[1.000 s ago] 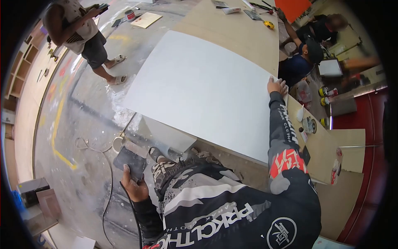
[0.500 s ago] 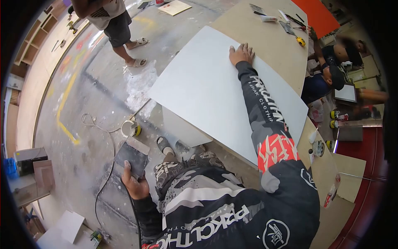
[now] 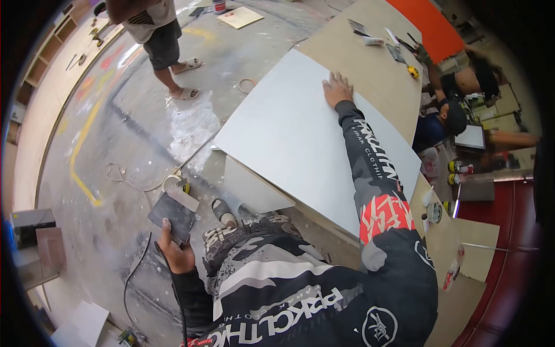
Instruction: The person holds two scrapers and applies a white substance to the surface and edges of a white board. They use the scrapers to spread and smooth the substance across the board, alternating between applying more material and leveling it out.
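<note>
My right hand (image 3: 337,90) lies palm down near the far edge of a large white panel (image 3: 277,127), its fingers stretched out. The panel rests on a pale wooden worktable (image 3: 341,51), and one corner overhangs the floor side. Low at my left side, my left hand (image 3: 175,250) grips a dark grey sheet of sandpaper (image 3: 172,217) with a paler flap at its upper edge. The thumb presses on its face; the other fingers are mostly hidden behind it. A black cord (image 3: 172,283) runs past this wrist along the sleeve.
A yellow tape measure (image 3: 412,72) and several hand tools lie on the table's far end, near an orange panel (image 3: 430,26). One person (image 3: 159,43) stands beyond on the left; another person (image 3: 442,124) is on the right. Cables and a round can (image 3: 173,183) are on the stained floor.
The view has shifted slightly. My left hand with the sandpaper appears a little lower and further left. My right hand remains flat on the white panel.
</note>
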Demonstrator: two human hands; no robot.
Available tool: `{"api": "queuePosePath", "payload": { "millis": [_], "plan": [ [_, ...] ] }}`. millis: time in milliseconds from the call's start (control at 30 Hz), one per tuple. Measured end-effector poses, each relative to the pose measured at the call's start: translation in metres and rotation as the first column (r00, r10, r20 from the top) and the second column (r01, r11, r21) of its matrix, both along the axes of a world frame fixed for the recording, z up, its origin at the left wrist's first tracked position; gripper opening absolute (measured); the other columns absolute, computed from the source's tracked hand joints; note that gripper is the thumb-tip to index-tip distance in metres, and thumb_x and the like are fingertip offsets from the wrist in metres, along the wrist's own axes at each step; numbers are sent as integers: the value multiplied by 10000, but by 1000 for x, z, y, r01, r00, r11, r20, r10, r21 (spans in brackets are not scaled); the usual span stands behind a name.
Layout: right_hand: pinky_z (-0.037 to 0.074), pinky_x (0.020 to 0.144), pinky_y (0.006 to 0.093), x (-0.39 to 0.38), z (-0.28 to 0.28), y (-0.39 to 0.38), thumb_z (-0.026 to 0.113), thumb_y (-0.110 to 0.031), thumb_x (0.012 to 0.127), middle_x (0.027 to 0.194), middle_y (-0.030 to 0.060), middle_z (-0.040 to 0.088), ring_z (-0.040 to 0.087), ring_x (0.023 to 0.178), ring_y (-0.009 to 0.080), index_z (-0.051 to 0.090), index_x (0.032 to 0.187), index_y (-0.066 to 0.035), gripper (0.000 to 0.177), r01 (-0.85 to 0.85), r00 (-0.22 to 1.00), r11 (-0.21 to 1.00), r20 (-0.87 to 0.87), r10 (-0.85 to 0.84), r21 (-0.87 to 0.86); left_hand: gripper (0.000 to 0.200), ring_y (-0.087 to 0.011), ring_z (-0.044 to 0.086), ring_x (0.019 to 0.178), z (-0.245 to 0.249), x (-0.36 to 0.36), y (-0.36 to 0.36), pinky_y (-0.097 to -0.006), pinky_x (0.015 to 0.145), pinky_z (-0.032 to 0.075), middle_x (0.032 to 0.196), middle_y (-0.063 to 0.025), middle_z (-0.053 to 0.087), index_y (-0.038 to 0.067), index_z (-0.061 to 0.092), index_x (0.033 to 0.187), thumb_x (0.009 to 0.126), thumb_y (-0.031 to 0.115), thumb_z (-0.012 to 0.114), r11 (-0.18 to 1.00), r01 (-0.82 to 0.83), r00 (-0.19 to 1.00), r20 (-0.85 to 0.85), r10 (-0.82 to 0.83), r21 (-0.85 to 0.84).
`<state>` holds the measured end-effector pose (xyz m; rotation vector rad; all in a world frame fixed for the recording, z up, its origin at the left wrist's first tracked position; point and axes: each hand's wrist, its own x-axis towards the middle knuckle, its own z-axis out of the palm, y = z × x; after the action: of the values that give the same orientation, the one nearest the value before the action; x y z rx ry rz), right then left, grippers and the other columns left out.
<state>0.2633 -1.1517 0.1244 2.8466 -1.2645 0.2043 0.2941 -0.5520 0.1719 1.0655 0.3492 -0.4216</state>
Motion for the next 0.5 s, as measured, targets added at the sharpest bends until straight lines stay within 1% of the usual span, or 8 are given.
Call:
{"api": "queuePosePath", "payload": {
  "millis": [100, 200, 300, 333, 367, 400, 433, 500],
  "plan": [
    [232, 1114, 520, -32, -15, -17, 375, -431, 966, 1503, 112, 340, 312, 1375, 334, 417, 1404, -93, 555, -48, 995, 998, 82, 51, -39, 282, -132, 643, 867, 3, 14, -4, -267, 723, 466, 996, -25, 666, 52, 612, 1072, 904, 277, 603, 998, 62, 998, -30, -63, -10],
    [305, 1082, 469, -110, -32, -48, 390, -334, 977, 1452, 100, 423, 395, 1325, 289, 467, 1367, -89, 468, 43, 996, 991, 89, -31, -129, 219, -82, 609, 760, 7, 22, -8, -248, 626, 395, 912, 28, 669, 123, 634, 1016, 894, 303, 611, 997, 52, 998, -24, -50, 58],
    [358, 1046, 461, -205, -35, -69, 385, -314, 973, 1397, 112, 479, 458, 1262, 305, 509, 1315, -86, 429, 202, 979, 966, 50, -196, -159, 219, -82, 610, 763, -1, 25, -3, -243, 625, 394, 912, 26, 671, 121, 634, 1017, 892, 299, 615, 998, -23, 999, -32, 25, 57],
    [387, 1034, 431, -225, -20, -56, 379, -279, 968, 1376, 160, 484, 463, 1241, 347, 544, 1262, -50, 407, 357, 931, 931, 109, -349, -76, 246, -113, 635, 806, -8, 28, 1, -257, 660, 438, 954, -6, 672, 87, 628, 1044, 897, 284, 607, 999, -47, 998, -41, 48, 28],
    [402, 1021, 442, -262, -37, -93, 366, -281, 965, 1373, 161, 484, 454, 1257, 345, 549, 1270, -86, 406, 458, 847, 886, -271, -458, -65, 274, -144, 659, 849, -12, 29, 5, -272, 695, 481, 997, -38, 674, 53, 623, 1070, 903, 268, 600, 997, -77, 996, -48, 76, -2],
    [352, 1056, 488, -279, -41, -104, 350, -339, 962, 1418, 136, 442, 405, 1307, 344, 498, 1340, -133, 454, 568, 717, 820, -447, -535, -69, 274, -144, 659, 849, -12, 29, 8, -272, 695, 481, 997, -38, 674, 53, 623, 1070, 903, 268, 600, 995, -96, 994, -50, 95, -8],
    [207, 1104, 555, -262, -21, -68, 390, -428, 938, 1481, 77, 369, 319, 1364, 303, 401, 1422, -132, 567, 835, 547, 547, 16, -837, 56, 274, -146, 658, 857, -11, 30, 10, -276, 708, 485, 1003, -44, 672, 50, 619, 1078, 902, 259, 600, 997, -75, 996, -45, 74, -18],
    [153, 1120, 550, -233, -17, -72, 334, -498, 941, 1541, 92, 261, 231, 1412, 292, 366, 1453, -164, 613, 874, 482, 479, -28, -876, 83, 274, -148, 656, 865, -10, 31, 14, -280, 721, 489, 1009, -49, 669, 48, 615, 1085, 901, 250, 601, 997, -69, 997, -32, 69, -26]
  ]
}}
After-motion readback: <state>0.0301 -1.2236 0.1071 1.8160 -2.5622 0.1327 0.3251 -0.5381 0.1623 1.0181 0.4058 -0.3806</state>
